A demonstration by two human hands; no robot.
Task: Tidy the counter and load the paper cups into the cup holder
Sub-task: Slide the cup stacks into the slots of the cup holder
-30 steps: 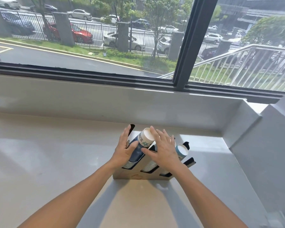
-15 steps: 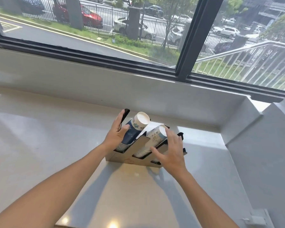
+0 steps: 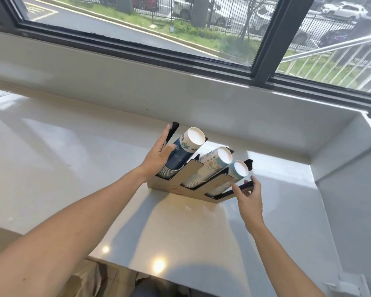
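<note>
A slanted cup holder [image 3: 189, 183] with black dividers stands on the white counter [image 3: 73, 168]. Three stacks of paper cups lie in its slots: a dark blue stack [image 3: 180, 155] on the left, a white printed stack [image 3: 210, 166] in the middle, a light blue stack [image 3: 234, 176] on the right. My left hand [image 3: 161, 153] rests flat against the holder's left side and the dark blue stack, fingers spread. My right hand [image 3: 248, 196] touches the holder's lower right black edge with fingertips, fingers apart.
A raised white ledge [image 3: 180, 99] runs behind the counter under a dark-framed window [image 3: 263, 43]. A white wall [image 3: 351, 200] closes the right side. The counter's near edge [image 3: 137, 269] is close to my body.
My right hand has come off the cup stacks and moved down to the holder's right edge. The view has tilted down and closer. My left hand stays on the left side.
</note>
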